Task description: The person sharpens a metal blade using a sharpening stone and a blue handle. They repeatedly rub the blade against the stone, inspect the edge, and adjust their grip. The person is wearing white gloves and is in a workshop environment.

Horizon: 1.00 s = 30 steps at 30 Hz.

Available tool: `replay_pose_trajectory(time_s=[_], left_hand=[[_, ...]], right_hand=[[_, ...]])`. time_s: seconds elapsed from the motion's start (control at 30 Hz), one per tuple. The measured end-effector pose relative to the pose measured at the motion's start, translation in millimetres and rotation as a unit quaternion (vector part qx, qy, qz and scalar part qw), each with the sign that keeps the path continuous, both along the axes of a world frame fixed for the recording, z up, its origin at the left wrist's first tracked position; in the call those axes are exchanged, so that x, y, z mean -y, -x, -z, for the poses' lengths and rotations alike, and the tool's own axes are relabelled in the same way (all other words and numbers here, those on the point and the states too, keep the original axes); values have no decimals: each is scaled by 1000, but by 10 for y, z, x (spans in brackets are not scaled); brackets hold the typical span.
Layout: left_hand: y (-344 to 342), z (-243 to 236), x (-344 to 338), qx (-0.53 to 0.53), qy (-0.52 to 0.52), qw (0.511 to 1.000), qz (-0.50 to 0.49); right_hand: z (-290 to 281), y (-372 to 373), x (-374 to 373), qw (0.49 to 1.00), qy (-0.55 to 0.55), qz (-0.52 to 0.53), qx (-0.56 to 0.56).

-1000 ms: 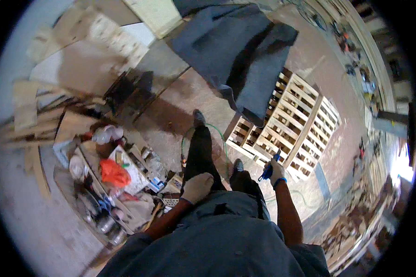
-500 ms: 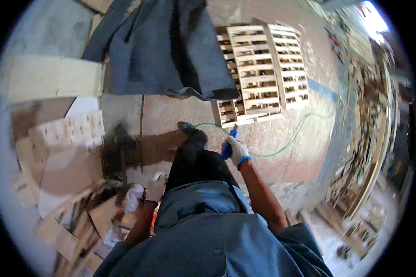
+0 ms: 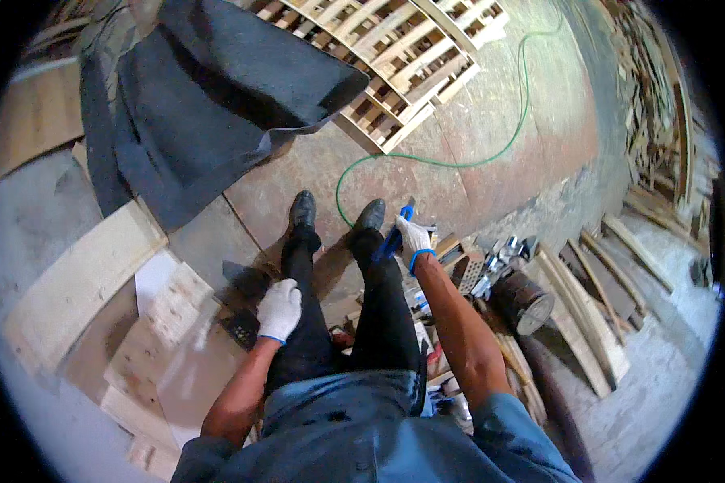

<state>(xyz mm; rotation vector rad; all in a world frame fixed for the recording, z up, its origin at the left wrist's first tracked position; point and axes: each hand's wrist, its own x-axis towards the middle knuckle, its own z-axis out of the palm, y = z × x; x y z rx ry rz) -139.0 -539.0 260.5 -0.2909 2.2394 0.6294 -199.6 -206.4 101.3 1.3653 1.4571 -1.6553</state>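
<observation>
My right hand (image 3: pixel 413 236), in a white knitted glove with a blue cuff, is closed round a blue utility knife (image 3: pixel 388 244). The knife's dark tip points forward, past the glove. My left hand (image 3: pixel 280 310), gloved the same way, hangs over my left thigh with its fingers curled in; nothing shows in it. Ahead on the left, a large dark grey sheet of cloth (image 3: pixel 217 105) drapes down in folds and partly covers slatted wooden pallets (image 3: pixel 395 48). Both hands are well apart from the cloth.
A green hose (image 3: pixel 491 161) curves across the floor near my shoes. Plywood pieces (image 3: pixel 80 282) lie at the left. To my right stand a rusty can (image 3: pixel 526 302), metal parts (image 3: pixel 495 266) and long boards (image 3: pixel 580 322); a wood scrap pile (image 3: pixel 656 105) lies farther right.
My view has turned rightward, so the cloth and pallets sit farther up and left. My left hand has come forward over my thigh. The knife stays in my right hand.
</observation>
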Motion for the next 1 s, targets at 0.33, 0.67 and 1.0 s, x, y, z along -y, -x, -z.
replay_pose_trajectory(time_s=[0.33, 0.67, 1.0], left_hand=[[-199, 661, -76, 73, -85, 944, 310], [-48, 294, 379, -73, -119, 918, 372], [-389, -183, 554, 71, 190, 915, 347]], right_hand=[[769, -462, 76, 977, 19, 210, 32], [-906, -2712, 960, 965, -200, -95, 140], [-1814, -4066, 1724, 958, -160, -89, 222]])
